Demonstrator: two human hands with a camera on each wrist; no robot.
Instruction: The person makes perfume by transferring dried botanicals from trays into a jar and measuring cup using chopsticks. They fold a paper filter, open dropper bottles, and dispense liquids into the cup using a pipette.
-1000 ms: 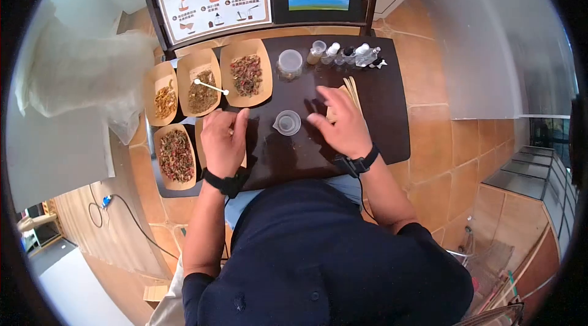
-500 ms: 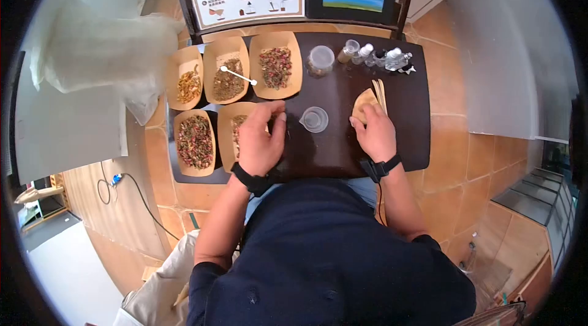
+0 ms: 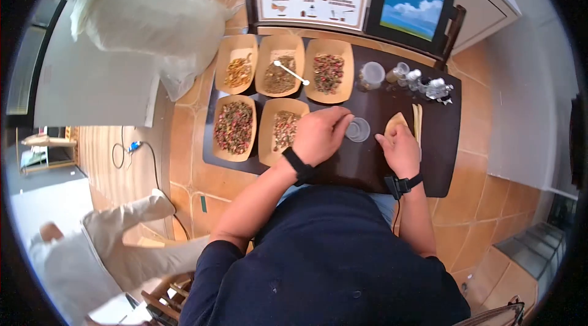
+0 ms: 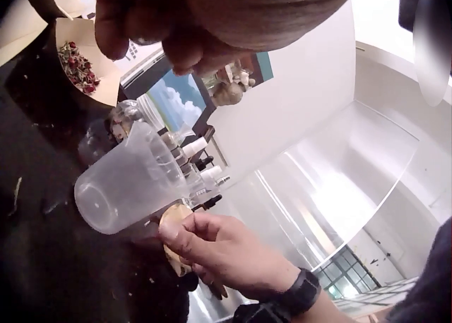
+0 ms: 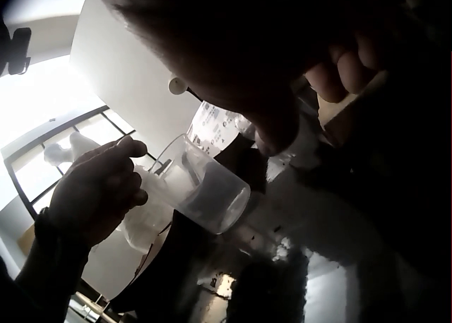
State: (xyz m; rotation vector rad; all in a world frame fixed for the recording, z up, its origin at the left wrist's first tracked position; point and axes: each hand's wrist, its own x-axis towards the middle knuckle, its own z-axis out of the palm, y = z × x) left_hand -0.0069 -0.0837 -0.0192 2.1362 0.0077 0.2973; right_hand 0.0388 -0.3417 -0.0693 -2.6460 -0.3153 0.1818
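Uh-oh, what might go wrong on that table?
The left hand is right beside the clear cup, so a bump might tip it over. The white scoop lies loose across a paper tray, so a nudge might make it slide off. The small bottles stand close together, so knocking one might topple others.

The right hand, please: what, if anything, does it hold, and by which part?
The right hand pinches a tan, rounded, paper-like piece, apparently by its near edge.
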